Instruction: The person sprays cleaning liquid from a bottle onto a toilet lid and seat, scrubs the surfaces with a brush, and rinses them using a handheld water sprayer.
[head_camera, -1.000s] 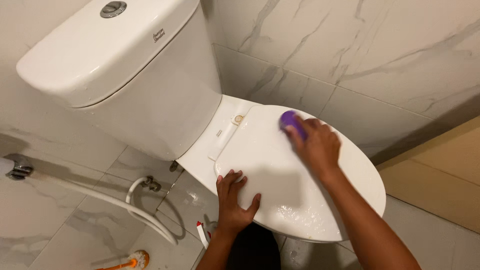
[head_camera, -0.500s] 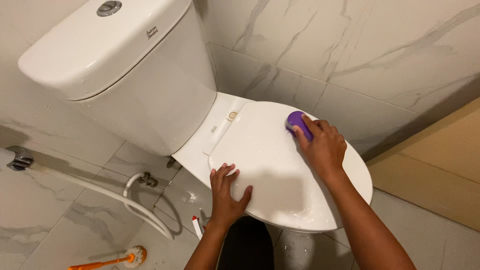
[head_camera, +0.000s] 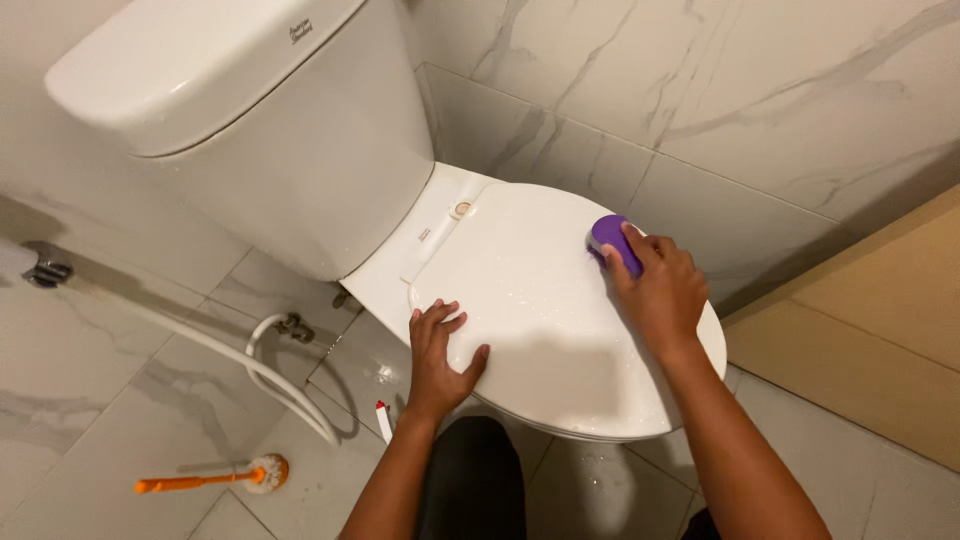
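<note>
Down at the centre of the frame, the right hand (head_camera: 658, 290) presses a purple sponge (head_camera: 612, 240) against the closed toilet lid (head_camera: 540, 320), near the lid's upper right edge. The sponge is small, rounded and a solid violet; only its upper end shows, since the fingers curl over the rest and clamp it from above. The lid is glossy white, oval, and speckled with small wet drops that catch the light.

The left hand (head_camera: 438, 350) lies flat on the lid's left edge, fingers spread and holding nothing, the thumb pointing toward the middle of the lid. The two hands are well apart, one on each side of the lid.

Behind the lid, in the upper left of the frame, stands the white cistern (head_camera: 250, 130). A white hose (head_camera: 270, 375) loops down the marbled wall tiles at the left. On the floor in the lower left lies a toilet brush (head_camera: 215, 478) with an orange handle and a pale head. Just beside the left wrist, a small white nozzle with a red tip (head_camera: 382, 420) shows below the bowl.
</note>
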